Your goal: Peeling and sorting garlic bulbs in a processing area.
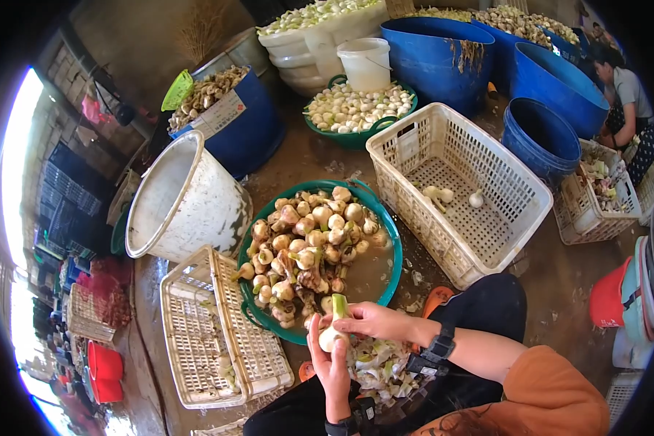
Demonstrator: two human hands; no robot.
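Observation:
Between my two hands, just over the near rim of a green tub, is a pale garlic bulb (pixel 329 339) with its green stem pointing up. My left hand (pixel 331 370) supports the bulb from below and the left side. The fingers of my right hand (pixel 373 321) grip it at the base of the stem. Unpeeled, brownish garlic bulbs (pixel 305 234) are heaped in the green plastic tub (pixel 397 245), which also holds murky water at its right side. Below my hands, peeled garlic skins (pixel 384 365) lie in a pile on the floor between my legs.
A white plastic crate (pixel 463 267) with a few bulbs stands right of the tub; another crate (pixel 226 327) stands left. Behind are a white bucket (pixel 218 191), a green basin of cleaned garlic (pixel 354 143) and blue barrels (pixel 436 65). A co-worker (pixel 629 103) sits at the far right.

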